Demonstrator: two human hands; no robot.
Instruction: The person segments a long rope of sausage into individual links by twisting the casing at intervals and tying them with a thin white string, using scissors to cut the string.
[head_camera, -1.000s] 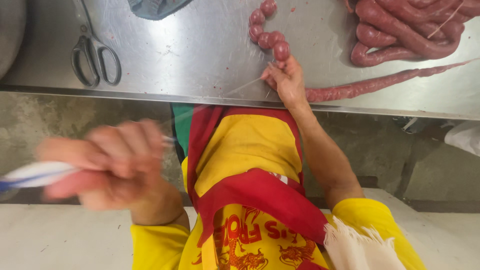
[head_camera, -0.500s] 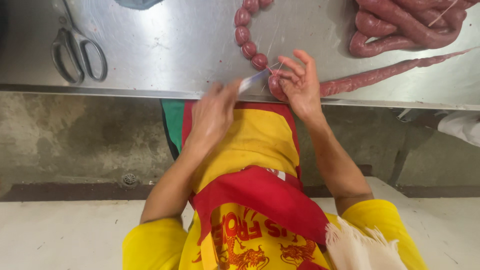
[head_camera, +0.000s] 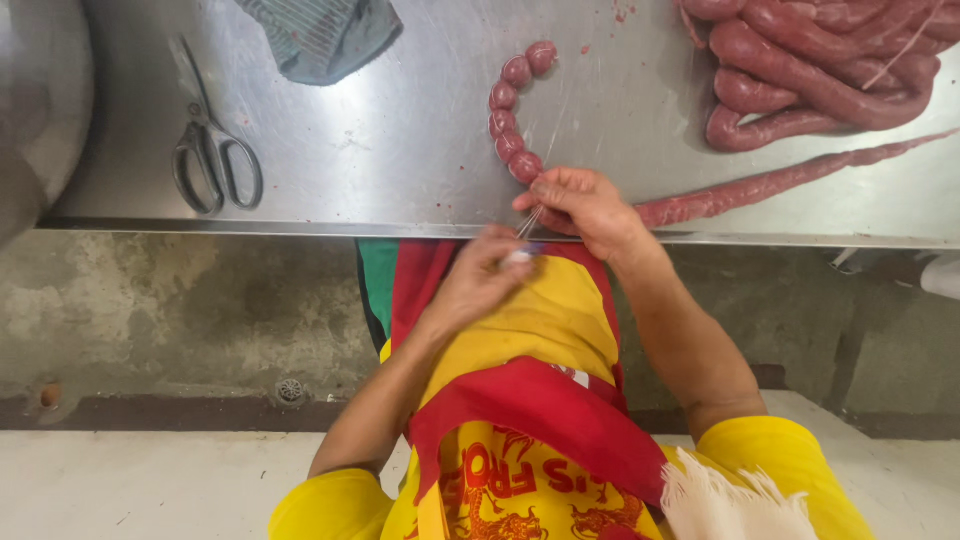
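Observation:
A chain of small round sausage links curves across the steel table toward the front edge. My right hand pinches the sausage where the last link meets a long unlinked length running off to the right. My left hand is just below the table edge, fingers closed on a thin white string that runs up to my right hand.
Grey-handled scissors lie at the left of the table. A grey cloth sits at the back. A pile of thick raw sausage coils fills the back right. A metal vessel's rim shows at far left.
My left hand came in from the lower left with the string to the table edge. The right hand stays pinched on the sausage. The view has shifted slightly.

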